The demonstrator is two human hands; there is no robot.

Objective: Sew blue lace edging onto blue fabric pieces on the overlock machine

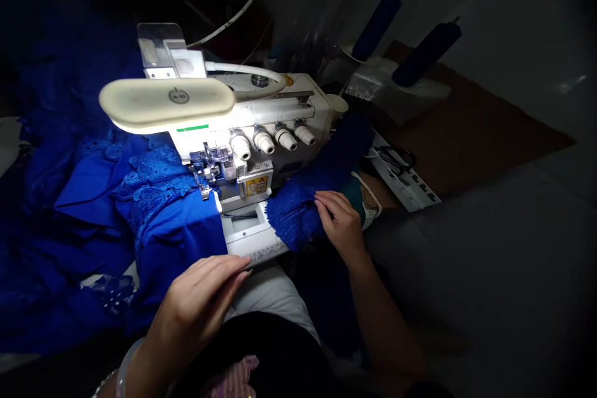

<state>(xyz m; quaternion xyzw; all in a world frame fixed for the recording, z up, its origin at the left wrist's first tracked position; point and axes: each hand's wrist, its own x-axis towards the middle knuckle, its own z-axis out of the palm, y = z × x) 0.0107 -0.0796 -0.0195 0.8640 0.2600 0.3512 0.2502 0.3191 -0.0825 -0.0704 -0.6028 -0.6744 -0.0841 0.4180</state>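
Two navy thread cones (375,28) behind the overlocker (275,118), scissors (395,159) beside it

Free passage over the grey work surface (466,261) right of the right hand (341,224). Blue lace (298,211) bunches just ahead of that hand; overlock machine (275,137) and its lamp (165,104) block the way forward.

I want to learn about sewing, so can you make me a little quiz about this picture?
1. What is the right hand resting on? A) blue lace B) the lamp C) a thread cone
2. True or false: the left hand is holding scissors.
3. How many white tension dials can you count on the overlock machine?

Key: 1 A; 2 false; 3 four.
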